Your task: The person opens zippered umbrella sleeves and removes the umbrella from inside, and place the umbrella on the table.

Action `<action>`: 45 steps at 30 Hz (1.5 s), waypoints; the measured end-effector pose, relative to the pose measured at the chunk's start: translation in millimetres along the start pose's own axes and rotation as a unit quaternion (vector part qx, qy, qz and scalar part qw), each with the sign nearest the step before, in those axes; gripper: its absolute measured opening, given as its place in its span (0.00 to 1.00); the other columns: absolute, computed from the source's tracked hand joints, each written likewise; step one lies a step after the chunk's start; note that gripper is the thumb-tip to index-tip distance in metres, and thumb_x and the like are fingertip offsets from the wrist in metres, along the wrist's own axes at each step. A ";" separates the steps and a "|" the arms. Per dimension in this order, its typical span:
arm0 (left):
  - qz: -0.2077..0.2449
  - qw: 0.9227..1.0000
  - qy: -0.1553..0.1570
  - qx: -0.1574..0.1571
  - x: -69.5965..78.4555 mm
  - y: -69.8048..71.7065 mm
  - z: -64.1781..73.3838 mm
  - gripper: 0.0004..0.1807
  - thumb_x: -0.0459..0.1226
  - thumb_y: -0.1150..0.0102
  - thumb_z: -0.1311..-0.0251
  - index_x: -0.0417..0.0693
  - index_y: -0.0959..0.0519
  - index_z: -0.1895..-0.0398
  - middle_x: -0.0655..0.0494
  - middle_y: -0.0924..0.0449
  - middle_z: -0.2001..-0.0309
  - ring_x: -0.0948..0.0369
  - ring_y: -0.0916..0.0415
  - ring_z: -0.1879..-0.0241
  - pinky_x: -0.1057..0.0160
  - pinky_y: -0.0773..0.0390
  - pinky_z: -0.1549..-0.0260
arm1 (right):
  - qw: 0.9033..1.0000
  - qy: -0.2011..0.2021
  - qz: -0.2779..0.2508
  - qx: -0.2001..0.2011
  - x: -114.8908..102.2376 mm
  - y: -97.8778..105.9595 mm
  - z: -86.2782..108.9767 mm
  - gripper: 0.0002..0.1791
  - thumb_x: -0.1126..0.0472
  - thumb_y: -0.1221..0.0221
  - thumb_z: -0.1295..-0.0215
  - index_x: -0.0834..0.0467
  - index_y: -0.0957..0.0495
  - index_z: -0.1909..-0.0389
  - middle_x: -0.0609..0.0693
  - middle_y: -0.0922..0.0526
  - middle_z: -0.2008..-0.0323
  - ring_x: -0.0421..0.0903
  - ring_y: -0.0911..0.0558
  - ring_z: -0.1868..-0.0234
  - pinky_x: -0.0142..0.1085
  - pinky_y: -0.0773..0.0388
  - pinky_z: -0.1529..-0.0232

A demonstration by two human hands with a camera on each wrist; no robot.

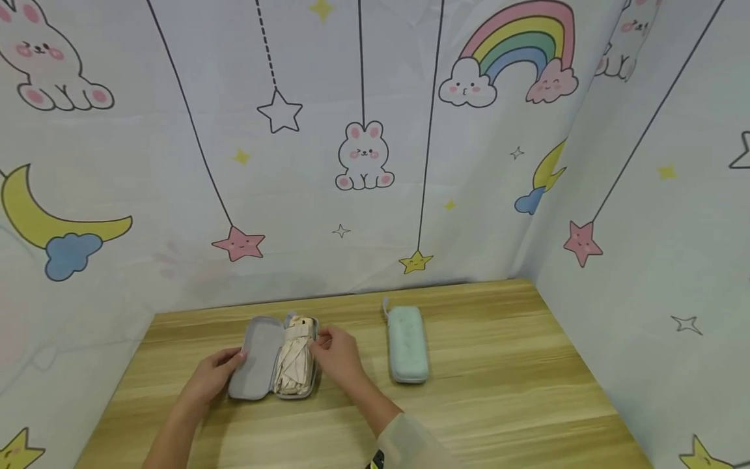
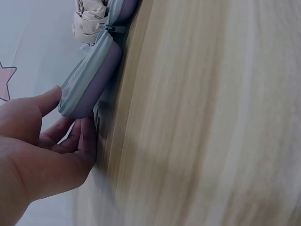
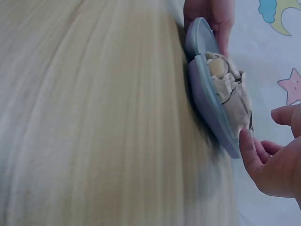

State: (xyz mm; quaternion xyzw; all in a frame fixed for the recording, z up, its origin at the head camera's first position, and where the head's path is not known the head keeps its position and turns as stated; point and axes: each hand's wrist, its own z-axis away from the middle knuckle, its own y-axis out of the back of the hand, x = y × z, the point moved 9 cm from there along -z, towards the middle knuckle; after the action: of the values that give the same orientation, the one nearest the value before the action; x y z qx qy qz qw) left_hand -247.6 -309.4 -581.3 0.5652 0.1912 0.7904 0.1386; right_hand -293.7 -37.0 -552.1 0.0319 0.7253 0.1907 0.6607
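Observation:
A lavender-grey zip case (image 1: 254, 365) lies unfolded on the table, its lid to the left. Its right half holds a folded beige compact umbrella (image 1: 295, 358) with a strap round it; a round end of it (image 3: 217, 68) shows in the right wrist view. My left hand (image 1: 213, 376) pinches the lid's outer edge, thumb on top and fingers beneath, as the left wrist view shows. At the other side, my right hand (image 1: 340, 355) has its fingertips against the umbrella and the case's right rim. In the right wrist view its thumb stands apart from the fingers.
A closed mint-green case (image 1: 408, 344) with a loop at its top lies to the right of my right hand. The wood-grain table (image 1: 498, 391) meets a patterned cloth backdrop (image 1: 305, 195) at the back and another cloth side at the right.

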 end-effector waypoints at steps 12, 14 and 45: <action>0.019 1.000 0.015 -0.002 -9.2 -2.3 -5.6 0.39 0.53 0.46 0.20 0.27 0.35 0.26 0.30 0.29 0.30 0.47 0.26 0.37 0.63 0.23 0.48 | 0.995 -0.008 0.098 -0.035 -16.4 -10.7 -2.3 0.25 0.55 0.26 0.36 0.66 0.20 0.45 0.52 0.18 0.59 0.42 0.22 0.60 0.39 0.19 0.56; 0.021 1.000 0.015 -0.004 -9.5 -3.2 -5.3 0.39 0.53 0.46 0.20 0.27 0.35 0.25 0.30 0.29 0.30 0.46 0.27 0.36 0.61 0.23 0.46 | 0.993 -0.007 0.110 -0.038 -17.0 -11.1 -2.0 0.27 0.54 0.26 0.35 0.67 0.21 0.43 0.52 0.18 0.58 0.42 0.23 0.60 0.39 0.20 0.55; 0.020 1.000 -0.001 0.002 -8.4 -1.2 -1.7 0.38 0.52 0.44 0.21 0.27 0.34 0.26 0.31 0.27 0.32 0.52 0.24 0.40 0.67 0.22 0.51 | 0.961 0.005 0.271 -0.050 -14.1 -32.1 -6.9 0.33 0.44 0.26 0.37 0.58 0.21 0.37 0.52 0.14 0.45 0.51 0.16 0.45 0.43 0.20 0.45</action>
State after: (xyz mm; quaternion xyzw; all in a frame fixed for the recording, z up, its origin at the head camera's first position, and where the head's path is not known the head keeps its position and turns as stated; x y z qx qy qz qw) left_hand -246.5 -312.2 -589.4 0.5699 0.1814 0.7922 0.1213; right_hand -292.0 -72.5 -548.6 0.1931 0.6822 0.3987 0.5817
